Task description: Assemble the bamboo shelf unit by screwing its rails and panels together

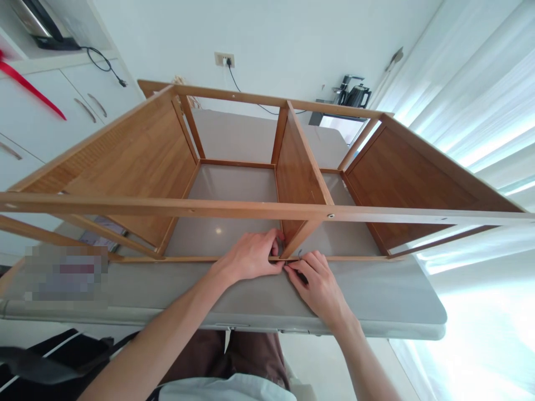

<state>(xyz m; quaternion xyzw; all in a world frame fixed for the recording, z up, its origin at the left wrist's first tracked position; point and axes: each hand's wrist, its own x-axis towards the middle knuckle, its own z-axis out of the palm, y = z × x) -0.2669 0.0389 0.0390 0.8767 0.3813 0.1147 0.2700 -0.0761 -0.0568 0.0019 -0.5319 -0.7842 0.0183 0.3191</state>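
Observation:
A wooden shelf frame (234,208) lies on its side on the grey table. Near the foot of its middle divider (300,167), my left hand (256,255) is closed around the lower front rail (188,259), thumb in front and fingers behind. Just right of that joint, my right hand (317,283) pinches a thin, dark, bent hex key (300,255) against the rail's front side. My fingers hide most of the key and the spot where it meets the wood. A bolt head (330,215) shows in the upper front rail.
The frame spans most of the grey table (376,295), with end panels at left (134,150) and right (426,178). Printed papers (102,231) lie at left. White cabinets (83,94) and a kettle cord (102,61) stand left; a curtain (480,111) hangs right.

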